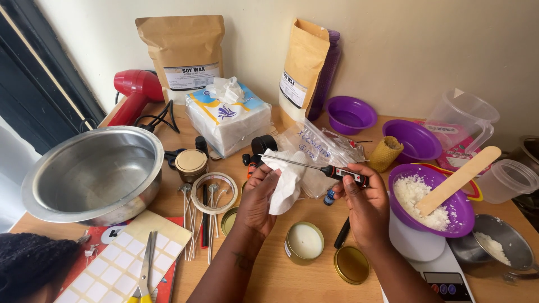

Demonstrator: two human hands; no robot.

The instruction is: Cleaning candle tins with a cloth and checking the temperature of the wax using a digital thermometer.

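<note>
My right hand (364,202) grips the black handle of a probe thermometer (343,173), its thin metal stem pointing left. My left hand (258,196) holds a crumpled white tissue (286,182) pinched around the stem's tip. Both hands hover above the wooden table (281,275). Just below them sits a small round tin of set white wax (304,242) with its gold lid (351,264) lying beside it.
A purple bowl of white wax flakes (432,202) with a wooden stirrer (460,178) sits on a white scale at right. A large steel bowl (92,174) stands at left. Tissue pack (227,115), two brown pouches, red hair dryer (135,92), wicks, scissors (145,269) and sticker sheet lie around.
</note>
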